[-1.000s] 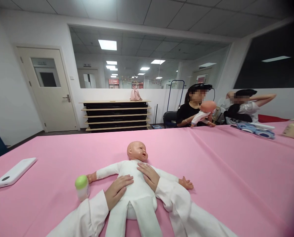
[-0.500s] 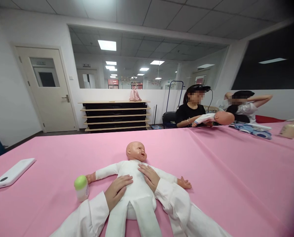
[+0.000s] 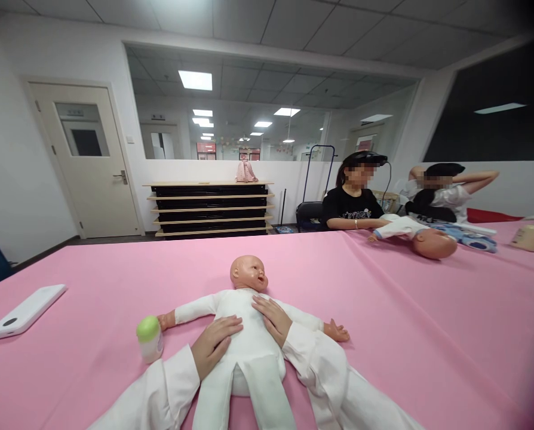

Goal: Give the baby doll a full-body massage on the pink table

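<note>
A baby doll (image 3: 244, 316) in a white suit lies on its back on the pink tablecloth (image 3: 405, 310), its vinyl head turned slightly. My left hand (image 3: 215, 345) rests flat on the doll's chest and belly, and my right hand (image 3: 271, 319) lies flat on its upper chest. Both white sleeves reach in from the bottom of the view. Just beyond my left hand, a small bottle with a green cap (image 3: 149, 339) stands beside the doll's arm, not touching my hand.
A white flat device (image 3: 26, 311) lies at the table's left edge. Across the table, a seated person (image 3: 352, 203) has a second doll (image 3: 433, 243) in front of them. Blue toys (image 3: 473, 240), a beige bottle (image 3: 532, 236), a second person (image 3: 437, 194) and a shelf unit (image 3: 208, 209) stand farther off.
The seated person's doll has gone from held upright to lying on the table, head to the right. My hands and the doll under them stay put.
</note>
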The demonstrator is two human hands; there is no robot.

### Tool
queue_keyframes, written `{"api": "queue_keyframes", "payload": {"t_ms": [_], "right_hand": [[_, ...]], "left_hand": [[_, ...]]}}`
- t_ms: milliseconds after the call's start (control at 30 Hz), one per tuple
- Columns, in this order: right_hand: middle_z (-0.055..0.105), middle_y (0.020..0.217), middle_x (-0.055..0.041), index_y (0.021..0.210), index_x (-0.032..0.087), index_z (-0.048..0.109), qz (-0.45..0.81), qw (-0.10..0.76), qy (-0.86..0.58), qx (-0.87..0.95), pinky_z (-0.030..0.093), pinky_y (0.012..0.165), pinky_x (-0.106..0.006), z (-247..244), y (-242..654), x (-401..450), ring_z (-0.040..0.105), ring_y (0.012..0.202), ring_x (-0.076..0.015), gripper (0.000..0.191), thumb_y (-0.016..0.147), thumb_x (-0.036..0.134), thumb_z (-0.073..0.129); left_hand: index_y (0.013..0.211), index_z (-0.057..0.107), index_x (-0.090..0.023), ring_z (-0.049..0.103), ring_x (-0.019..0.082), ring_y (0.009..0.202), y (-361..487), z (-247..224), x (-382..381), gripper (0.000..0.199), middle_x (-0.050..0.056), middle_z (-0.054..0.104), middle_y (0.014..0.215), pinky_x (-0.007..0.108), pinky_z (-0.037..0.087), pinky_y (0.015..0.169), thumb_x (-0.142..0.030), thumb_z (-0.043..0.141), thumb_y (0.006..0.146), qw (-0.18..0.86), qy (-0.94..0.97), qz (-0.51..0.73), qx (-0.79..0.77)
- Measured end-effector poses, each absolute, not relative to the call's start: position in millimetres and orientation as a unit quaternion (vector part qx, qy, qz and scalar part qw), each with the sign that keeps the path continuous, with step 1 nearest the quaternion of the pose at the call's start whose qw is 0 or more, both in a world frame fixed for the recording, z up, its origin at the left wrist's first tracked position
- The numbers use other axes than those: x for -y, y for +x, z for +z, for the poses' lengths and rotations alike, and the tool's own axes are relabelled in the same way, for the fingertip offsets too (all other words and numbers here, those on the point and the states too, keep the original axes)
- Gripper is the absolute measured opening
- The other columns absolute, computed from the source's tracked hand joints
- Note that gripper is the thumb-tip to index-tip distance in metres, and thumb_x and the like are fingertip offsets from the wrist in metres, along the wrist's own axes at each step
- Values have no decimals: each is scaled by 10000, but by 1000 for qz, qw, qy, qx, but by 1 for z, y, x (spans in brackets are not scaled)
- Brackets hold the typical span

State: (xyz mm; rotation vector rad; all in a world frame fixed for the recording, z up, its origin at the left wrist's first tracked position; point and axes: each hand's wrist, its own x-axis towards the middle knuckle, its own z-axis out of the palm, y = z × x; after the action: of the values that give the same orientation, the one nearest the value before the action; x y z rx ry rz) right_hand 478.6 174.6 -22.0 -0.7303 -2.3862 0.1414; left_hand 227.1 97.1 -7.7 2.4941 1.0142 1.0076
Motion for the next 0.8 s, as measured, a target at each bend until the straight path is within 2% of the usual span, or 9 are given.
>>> {"api": "queue_keyframes", "payload": {"t_ms": [200, 300, 433, 533, 600, 700, 800], "right_hand": [[440, 1369, -91, 1319, 204, 421, 54, 323, -274, 904, 292, 1070, -430, -21, 478, -172, 371, 1288, -170, 435, 912, 245, 272], [469, 1343, -98, 1283, 211, 467, 73, 355, -278, 889, 304, 1058, -451, -19, 477, -170, 405, 1267, -182, 420, 887, 218, 326], [609, 1182, -91, 1027, 223, 648, 142, 388, -247, 877, 372, 1008, -454, 1, 467, -164, 533, 1151, -199, 328, 797, 127, 434], [681, 1048, -38, 919, 226, 684, 199, 321, -198, 904, 398, 992, -393, 24, 441, -162, 587, 1078, -163, 387, 718, 29, 418], [683, 1046, -17, 926, 220, 688, 208, 250, -182, 928, 365, 1020, -372, 37, 418, -167, 578, 1088, -144, 447, 678, -9, 395], [674, 1068, -14, 950, 212, 691, 193, 161, -174, 952, 346, 1032, -335, 47, 388, -182, 573, 1093, -137, 443, 682, -6, 412], [683, 1048, -35, 968, 185, 690, 174, 162, -189, 953, 405, 980, -293, 46, 379, -200, 590, 1066, -145, 380, 713, 35, 451]], "left_hand": [[1242, 506, -249, 456, 156, 1226, 228, -6, -95, 358, 32, 543, 1284, 363, 383, 1025, -212, 345, 925, 85, 866, 351, -346], [1250, 484, -241, 469, 162, 1211, 228, -2, -90, 371, 50, 553, 1271, 367, 391, 1009, -165, 356, 909, 22, 871, 363, -329], [1143, 535, -188, 562, 186, 1078, 237, 16, -80, 324, 85, 638, 1119, 328, 462, 879, -130, 427, 843, -65, 906, 366, -205], [1015, 568, -188, 624, 158, 875, 259, 33, -78, 271, 50, 689, 920, 277, 486, 750, -125, 432, 790, -36, 928, 351, -118], [1001, 571, -190, 627, 156, 836, 276, 40, -80, 293, 46, 689, 903, 275, 483, 727, -132, 411, 762, -4, 935, 342, -92], [1072, 580, -198, 614, 167, 906, 293, 42, -88, 369, 48, 678, 990, 286, 472, 778, -147, 404, 752, 50, 940, 320, -107], [1082, 607, -235, 586, 162, 998, 292, 41, -97, 359, 19, 670, 1045, 296, 438, 881, -154, 395, 803, 115, 928, 309, -172]]}}
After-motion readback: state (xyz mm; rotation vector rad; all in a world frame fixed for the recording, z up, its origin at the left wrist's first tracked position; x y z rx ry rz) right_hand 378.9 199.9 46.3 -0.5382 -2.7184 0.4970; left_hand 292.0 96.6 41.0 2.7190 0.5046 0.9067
